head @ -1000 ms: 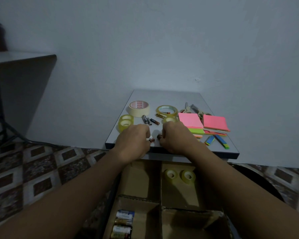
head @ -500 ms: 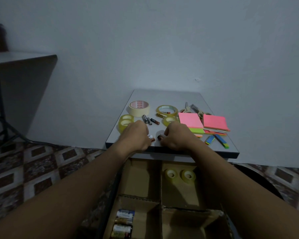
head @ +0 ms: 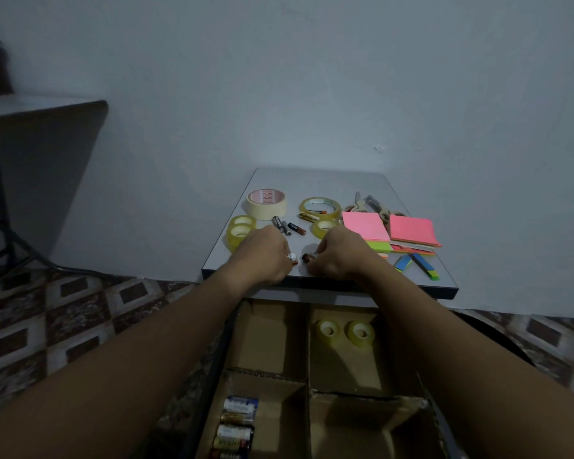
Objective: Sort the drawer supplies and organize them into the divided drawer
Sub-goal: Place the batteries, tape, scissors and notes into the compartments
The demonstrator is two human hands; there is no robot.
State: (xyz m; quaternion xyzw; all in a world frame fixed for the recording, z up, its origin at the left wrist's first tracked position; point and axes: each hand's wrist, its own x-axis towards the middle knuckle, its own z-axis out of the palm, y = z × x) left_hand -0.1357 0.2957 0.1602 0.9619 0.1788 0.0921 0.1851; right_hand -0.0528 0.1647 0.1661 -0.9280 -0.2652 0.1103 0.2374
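Both hands rest at the near edge of a small grey table (head: 325, 180). My left hand (head: 262, 256) grips a battery whose white tip (head: 291, 257) pokes out between the fingers. My right hand (head: 337, 256) grips another battery with a brown end (head: 307, 258). Loose batteries (head: 287, 226) lie just behind the hands. Below the table stands a cardboard divided drawer (head: 307, 389). Its near left compartment holds several batteries (head: 234, 432), and its far right one holds two small tape rolls (head: 345, 331).
On the table lie a masking tape roll (head: 266, 203), clear tape rolls (head: 241, 231) (head: 319, 207) (head: 325, 227), scissors (head: 370, 207), pink sticky note pads (head: 365, 226) (head: 411, 231) and blue and green flags (head: 418, 265). Another table (head: 40, 107) stands at the left.
Both hands have stayed at the table's near edge with only slight shifts. The two battery ends now sit a little further apart.
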